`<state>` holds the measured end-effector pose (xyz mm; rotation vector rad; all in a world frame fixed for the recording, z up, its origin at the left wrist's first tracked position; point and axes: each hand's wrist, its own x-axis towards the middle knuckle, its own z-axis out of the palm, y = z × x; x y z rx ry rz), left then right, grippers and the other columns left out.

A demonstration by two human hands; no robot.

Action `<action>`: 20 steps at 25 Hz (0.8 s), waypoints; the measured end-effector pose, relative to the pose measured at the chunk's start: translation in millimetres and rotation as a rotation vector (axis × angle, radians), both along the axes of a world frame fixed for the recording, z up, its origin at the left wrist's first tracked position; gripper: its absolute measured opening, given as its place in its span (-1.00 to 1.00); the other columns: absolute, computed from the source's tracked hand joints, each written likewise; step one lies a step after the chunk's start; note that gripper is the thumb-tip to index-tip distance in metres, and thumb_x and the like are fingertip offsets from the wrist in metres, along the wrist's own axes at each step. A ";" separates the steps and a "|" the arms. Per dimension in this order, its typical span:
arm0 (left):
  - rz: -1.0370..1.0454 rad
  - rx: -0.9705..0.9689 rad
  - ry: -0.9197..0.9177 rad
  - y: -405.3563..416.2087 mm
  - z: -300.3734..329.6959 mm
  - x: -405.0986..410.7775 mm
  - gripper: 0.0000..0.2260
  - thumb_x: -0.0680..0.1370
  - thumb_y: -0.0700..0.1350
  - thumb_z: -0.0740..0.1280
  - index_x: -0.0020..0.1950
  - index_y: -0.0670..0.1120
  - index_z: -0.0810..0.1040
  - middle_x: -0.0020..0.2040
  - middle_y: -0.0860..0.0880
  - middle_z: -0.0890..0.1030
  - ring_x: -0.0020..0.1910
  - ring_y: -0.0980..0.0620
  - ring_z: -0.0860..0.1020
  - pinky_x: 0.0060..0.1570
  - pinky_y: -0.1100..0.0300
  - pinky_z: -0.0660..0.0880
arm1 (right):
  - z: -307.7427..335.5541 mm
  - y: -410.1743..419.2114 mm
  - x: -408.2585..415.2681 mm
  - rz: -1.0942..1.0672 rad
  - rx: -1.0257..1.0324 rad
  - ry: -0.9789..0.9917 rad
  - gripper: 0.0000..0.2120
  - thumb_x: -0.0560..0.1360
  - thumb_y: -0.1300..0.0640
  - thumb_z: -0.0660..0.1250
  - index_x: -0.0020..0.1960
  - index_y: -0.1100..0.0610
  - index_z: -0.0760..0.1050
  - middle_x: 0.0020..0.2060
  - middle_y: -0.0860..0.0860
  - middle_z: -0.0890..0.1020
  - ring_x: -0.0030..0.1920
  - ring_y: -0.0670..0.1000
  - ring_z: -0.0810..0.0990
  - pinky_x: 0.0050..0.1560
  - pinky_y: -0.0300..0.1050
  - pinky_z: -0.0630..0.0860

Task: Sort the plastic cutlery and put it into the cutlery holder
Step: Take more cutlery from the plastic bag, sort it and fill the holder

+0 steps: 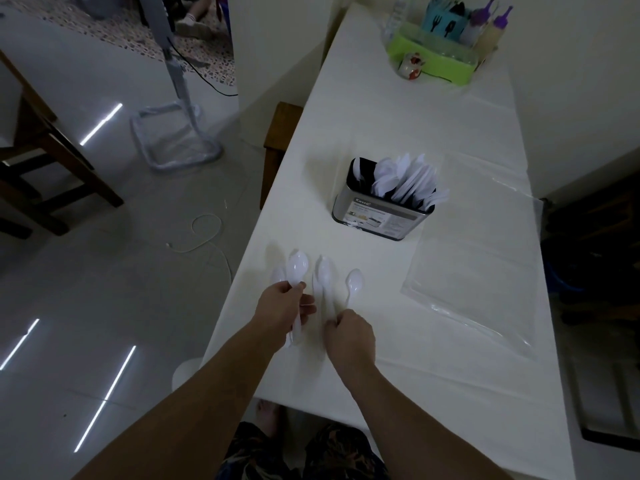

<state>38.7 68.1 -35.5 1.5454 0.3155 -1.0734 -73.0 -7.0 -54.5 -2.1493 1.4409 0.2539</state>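
Few spoons (323, 271) left on counter (398, 341), near the holder (382, 216). Left hand (282, 308) pinches one spoon (296, 268), right hand (349, 336) grips another's handle. Prob light, slick, bendy plastic, so best held mid-handle.

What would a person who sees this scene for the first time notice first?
Most likely the two hands near the table's front edge: the left hand holds white plastic spoons, and the right hand grips more spoons beside it. Farther back on the white table stands a metal cutlery holder already packed with white cutlery.
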 end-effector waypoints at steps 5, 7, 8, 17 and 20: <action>0.001 -0.011 0.029 -3.2 -2.7 -3.5 -0.81 0.62 -0.09 0.31 0.13 -0.18 0.58 -0.08 -0.13 0.71 -0.10 -0.09 0.70 -0.01 -0.01 0.64 | 15.0 7.9 -6.6 -0.100 0.001 -0.220 -0.78 0.59 0.05 0.20 -0.15 0.07 0.56 -0.31 -0.09 0.59 -0.29 -0.08 0.56 -0.27 -0.21 0.50; -0.012 -0.010 0.025 -6.4 -2.6 -6.2 -0.81 0.62 -0.09 0.30 0.12 -0.18 0.59 -0.08 -0.12 0.71 -0.10 -0.09 0.70 0.00 -0.02 0.64 | 22.9 15.9 -7.4 -0.110 -0.006 -0.357 -0.79 0.60 0.05 0.22 -0.16 0.05 0.54 -0.34 -0.11 0.59 -0.31 -0.14 0.55 -0.33 -0.34 0.44; -0.033 -0.005 0.020 -7.6 -0.8 -7.1 -0.81 0.63 -0.09 0.29 0.10 -0.18 0.60 -0.08 -0.12 0.72 -0.09 -0.10 0.70 0.02 -0.05 0.64 | 25.1 20.3 -7.7 -0.093 0.008 -0.404 -0.79 0.60 0.03 0.22 -0.15 0.05 0.54 -0.34 -0.11 0.59 -0.32 -0.15 0.56 -0.35 -0.37 0.41; -0.027 -0.111 0.101 -17.1 6.4 -12.8 -0.83 0.63 -0.16 0.27 0.09 -0.24 0.58 -0.03 -0.16 0.71 -0.03 -0.13 0.69 0.02 -0.02 0.63 | 25.1 26.1 -20.9 -0.012 -0.055 -0.315 -0.74 0.62 -0.09 0.13 0.02 -0.02 0.55 -0.27 -0.09 0.62 -0.27 -0.09 0.59 -0.28 -0.17 0.54; -0.008 -0.119 0.114 -20.2 6.0 -15.8 -0.80 0.65 -0.16 0.24 0.08 -0.27 0.58 -0.07 -0.18 0.70 -0.10 -0.11 0.70 -0.02 0.00 0.63 | 28.3 27.9 -22.8 0.138 -0.184 -0.153 -0.71 0.64 -0.08 0.06 0.17 -0.06 0.52 -0.15 -0.09 0.57 -0.18 -0.04 0.59 -0.18 -0.14 0.55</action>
